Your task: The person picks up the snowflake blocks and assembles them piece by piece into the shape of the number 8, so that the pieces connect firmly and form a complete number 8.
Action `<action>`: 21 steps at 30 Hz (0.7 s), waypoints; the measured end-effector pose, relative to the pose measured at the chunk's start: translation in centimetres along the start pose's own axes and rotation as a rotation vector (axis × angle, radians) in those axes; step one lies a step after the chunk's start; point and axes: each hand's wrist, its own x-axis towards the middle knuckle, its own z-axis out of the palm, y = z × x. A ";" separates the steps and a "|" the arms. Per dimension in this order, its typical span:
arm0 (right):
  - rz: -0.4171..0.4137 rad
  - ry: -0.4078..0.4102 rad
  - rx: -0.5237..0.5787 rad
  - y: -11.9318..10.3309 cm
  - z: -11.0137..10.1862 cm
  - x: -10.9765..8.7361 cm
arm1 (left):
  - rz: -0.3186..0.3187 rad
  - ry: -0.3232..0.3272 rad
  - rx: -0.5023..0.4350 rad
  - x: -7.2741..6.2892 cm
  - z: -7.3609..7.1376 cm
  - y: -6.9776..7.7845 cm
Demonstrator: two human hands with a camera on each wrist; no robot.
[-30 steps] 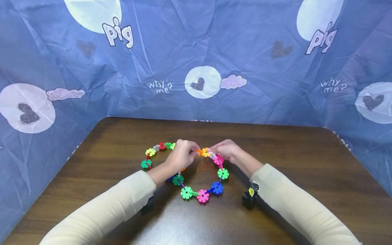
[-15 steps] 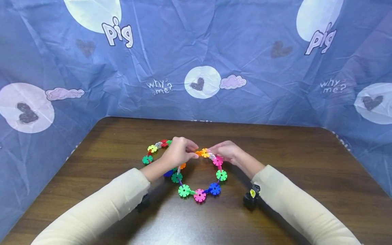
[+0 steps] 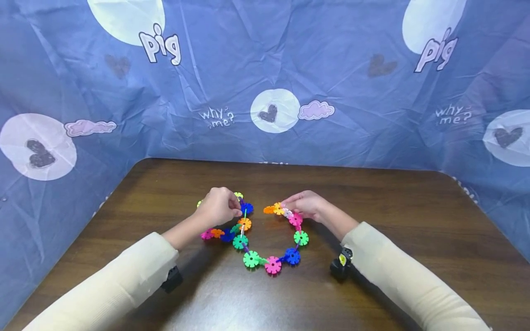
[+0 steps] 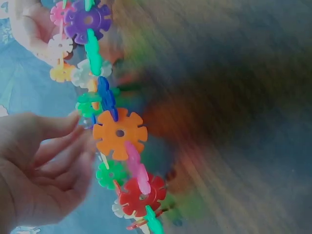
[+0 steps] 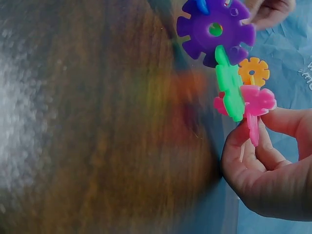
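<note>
A chain of many-coloured notched plastic discs lies on the table in the head view, curving through a pink disc (image 3: 273, 265) and a blue disc (image 3: 292, 256). My right hand (image 3: 308, 203) pinches it near the white and pink discs; the right wrist view has thumb and finger at a pink disc (image 5: 258, 100). Beyond those fingers, an orange disc (image 3: 269, 210) forms a loose end. To the left, my left hand (image 3: 219, 207) pinches the chain beside another blue disc (image 3: 247, 208). It hides part of the chain's left side. Its thumb meets a green disc (image 4: 89, 105) in the left wrist view.
The brown wooden table (image 3: 372, 197) extends around the chain. A blue printed cloth (image 3: 265, 59) hangs behind and at both sides. Black wrist cameras sit under both sleeves, one at the right cuff (image 3: 340, 264).
My left hand has let go of the orange end disc and moved left to the other part of the chain. The right hand has stayed nearly still, holding its part.
</note>
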 end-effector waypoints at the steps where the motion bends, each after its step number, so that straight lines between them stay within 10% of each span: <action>1: -0.005 0.000 -0.004 0.0 0.0 0.0 | -0.010 -0.027 0.017 -0.1 0.1 0.0; 21: -0.129 0.080 -0.254 0.2 1.2 -0.5 | -0.099 -0.294 -0.218 2.5 1.6 0.9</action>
